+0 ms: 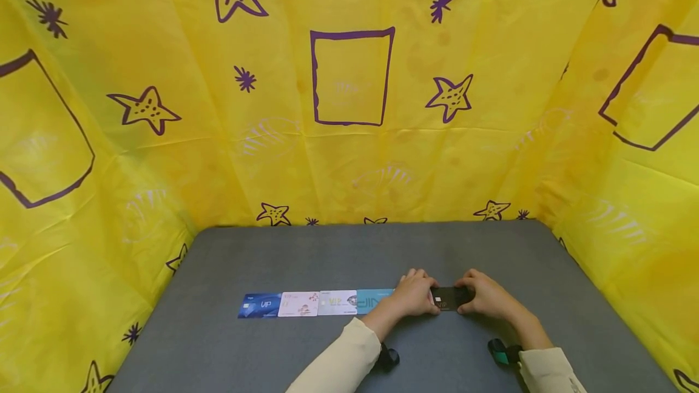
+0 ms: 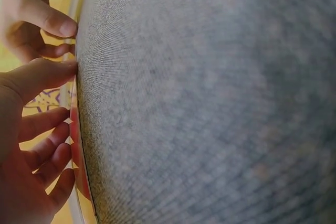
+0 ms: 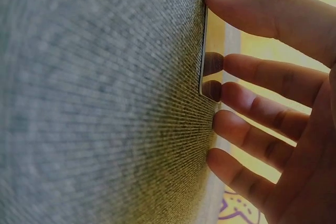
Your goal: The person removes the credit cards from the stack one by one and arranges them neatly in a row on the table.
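Note:
A row of flat cards lies on the grey table. From the left come a blue VIP card, a pale pink card, a white VIP card and a teal card. At the right end sits a black VIP card. My right hand pinches its right part between thumb and fingers; the last two fingertips are beside the card. My left hand covers the row between the teal and black cards, its fingertips resting around the black card's left end. A reddish card edge shows below those fingers.
Dark wrist straps hang under both sleeves, a left strap and a right strap. Yellow patterned cloth walls the back and both sides of the table.

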`<state>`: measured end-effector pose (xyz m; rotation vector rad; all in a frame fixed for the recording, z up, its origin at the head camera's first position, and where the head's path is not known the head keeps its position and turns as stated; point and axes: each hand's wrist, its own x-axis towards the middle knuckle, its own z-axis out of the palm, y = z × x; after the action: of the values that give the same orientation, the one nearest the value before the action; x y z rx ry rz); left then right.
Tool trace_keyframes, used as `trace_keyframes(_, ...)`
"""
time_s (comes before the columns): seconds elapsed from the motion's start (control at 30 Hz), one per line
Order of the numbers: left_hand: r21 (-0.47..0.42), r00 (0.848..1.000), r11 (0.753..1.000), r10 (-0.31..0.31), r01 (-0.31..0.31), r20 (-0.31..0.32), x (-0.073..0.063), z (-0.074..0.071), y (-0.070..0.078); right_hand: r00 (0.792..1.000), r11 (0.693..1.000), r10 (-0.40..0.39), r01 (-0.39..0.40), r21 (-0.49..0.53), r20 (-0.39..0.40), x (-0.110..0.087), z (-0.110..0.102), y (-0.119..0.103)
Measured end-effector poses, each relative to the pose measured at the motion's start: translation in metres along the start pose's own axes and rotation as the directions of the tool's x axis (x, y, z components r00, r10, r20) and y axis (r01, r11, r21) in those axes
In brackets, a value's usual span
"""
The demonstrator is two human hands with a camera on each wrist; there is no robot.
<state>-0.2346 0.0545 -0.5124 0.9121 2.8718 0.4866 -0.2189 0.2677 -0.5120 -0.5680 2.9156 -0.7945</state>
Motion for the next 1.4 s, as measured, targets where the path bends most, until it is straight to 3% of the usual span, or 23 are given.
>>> trace_keyframes(0.4,0.02,1.0,1.0,-0.014,0.014,-0.005,-0.001,0.001,-0.001,1.0,1.0,-0.008,0.008,-0.002,0.001,0.0,0.001,-0.003)
trace_keyframes(0.73,0.046,1.0,0.999,0.017,-0.017,-0.006,-0.007,-0.005,0.002,1.0,1.0,0.01,-0.01,-0.011,0.0,-0.004,-0.001,-0.008)
trace_keyframes(0.97,-0.039,0.999,0.999,0.034,-0.036,-0.035,-0.026,-0.028,-0.002,0.998,0.999,0.028,-0.029,-0.014,-0.052,-0.005,0.004,-0.011)
trace_keyframes(1.1,-0.046,0.995,0.998,0.037,-0.041,-0.088,-0.04,-0.047,-0.011,0.997,0.999,0.035,-0.037,-0.026,-0.075,-0.005,0.002,-0.01)
trace_keyframes(1.23,-0.059,0.989,0.998,0.015,-0.023,-0.146,-0.054,-0.064,-0.025,0.995,0.999,0.022,-0.027,-0.045,-0.095,-0.006,0.0,-0.009)
trace_keyframes(1.4,-0.163,0.981,0.986,-0.062,0.032,-0.182,-0.08,-0.078,-0.053,0.996,0.998,0.011,-0.016,-0.052,-0.093,-0.009,0.001,-0.007)
